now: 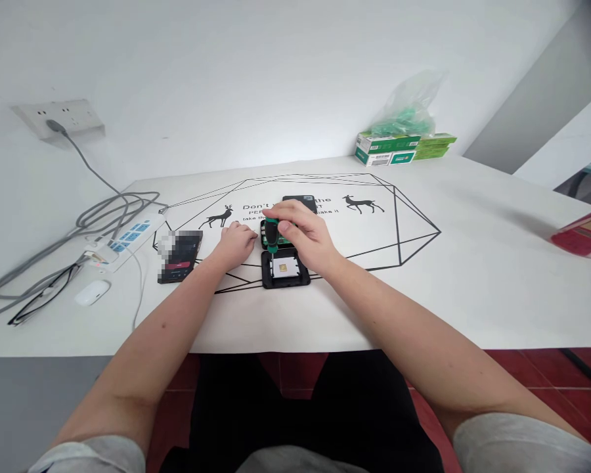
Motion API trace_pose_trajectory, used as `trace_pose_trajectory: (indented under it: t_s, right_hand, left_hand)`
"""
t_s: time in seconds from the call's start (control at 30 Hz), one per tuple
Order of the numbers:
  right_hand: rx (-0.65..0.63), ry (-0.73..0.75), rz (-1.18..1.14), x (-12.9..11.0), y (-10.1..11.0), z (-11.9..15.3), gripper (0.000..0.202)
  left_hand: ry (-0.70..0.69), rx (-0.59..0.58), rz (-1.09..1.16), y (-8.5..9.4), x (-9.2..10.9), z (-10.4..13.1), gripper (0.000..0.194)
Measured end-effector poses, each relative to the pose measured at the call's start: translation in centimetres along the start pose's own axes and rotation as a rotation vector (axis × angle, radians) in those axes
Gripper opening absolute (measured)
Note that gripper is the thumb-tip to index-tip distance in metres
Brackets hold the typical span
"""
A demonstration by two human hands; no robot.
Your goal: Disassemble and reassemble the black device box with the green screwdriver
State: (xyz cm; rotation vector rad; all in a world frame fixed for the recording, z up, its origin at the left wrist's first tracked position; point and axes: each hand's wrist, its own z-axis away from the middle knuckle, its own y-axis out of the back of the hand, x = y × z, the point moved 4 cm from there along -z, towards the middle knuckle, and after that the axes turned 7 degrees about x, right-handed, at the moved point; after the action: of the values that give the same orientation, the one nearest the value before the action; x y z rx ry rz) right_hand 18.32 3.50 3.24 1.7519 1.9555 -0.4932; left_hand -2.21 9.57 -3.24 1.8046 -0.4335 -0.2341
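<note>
My right hand (303,233) at frame centre, fingers pinching a green-handled screwdriver (272,235) upright over a small black device (284,268) on the counter (473,276), my left hand (235,243) just left, fingers seemingly curled against the device's edge.

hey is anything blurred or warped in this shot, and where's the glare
Head view: a pixelated patch covers part of the phone; the table edge bows from wide-angle distortion; soft glare brightens the wall behind; the red box at right is smeared; the right hand and screwdriver look sharp.
</note>
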Motion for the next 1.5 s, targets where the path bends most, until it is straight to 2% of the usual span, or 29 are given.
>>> trace_pose_trajectory:
  t_s: [0.17, 0.47, 0.63, 0.7, 0.8, 0.9, 1.03, 1.17, 1.3, 1.5]
  right_hand:
    - [-0.03, -0.042, 0.017, 0.5, 0.3, 0.0, 0.031]
    - [0.043, -0.062, -0.001, 0.6, 0.0, -0.2, 0.02]
    - [0.029, -0.282, -0.182, 1.1, -0.7, 0.2, 0.042]
    - [0.039, -0.32, -0.201, 1.3, -0.8, 0.4, 0.048]
    - [0.071, -0.307, -0.163, 1.3, -0.8, 0.5, 0.05]
    - [0.086, -0.258, -0.142, 1.1, -0.6, 0.5, 0.039]
    - [0.052, -0.191, -0.091, 0.6, -0.2, 0.4, 0.022]
    - [0.024, -0.126, 0.013, 0.4, 0.0, 0.1, 0.018]
    - [0.025, -0.058, 0.059, 0.2, 0.1, -0.1, 0.02]
    - [-0.003, -0.088, -0.043, 0.5, 0.2, -0.2, 0.025]
  left_hand:
    - [0.014, 0.025, 0.003, -0.3, -0.6, -0.3, 0.03]
    - [0.005, 0.044, -0.003, -0.2, -0.7, -0.6, 0.026]
    - [-0.009, 0.059, 0.015, -0.3, -0.6, -0.5, 0.028]
    - [-0.002, 0.059, 0.031, -0.4, -0.6, -0.5, 0.027]
    - [0.01, 0.076, 0.109, -0.4, -0.8, -0.4, 0.027]
    - [0.038, 0.109, 0.2, -0.3, -1.1, -0.4, 0.028]
    - [0.093, 0.122, 0.263, -0.2, -1.6, -0.4, 0.032]
    - [0.125, 0.127, 0.281, 0.1, -2.1, -0.3, 0.033]
    - [0.125, 0.168, 0.235, 0.4, -2.1, -0.3, 0.036]
    - [0.067, 0.057, 0.065, -0.3, -1.0, -0.4, 0.022]
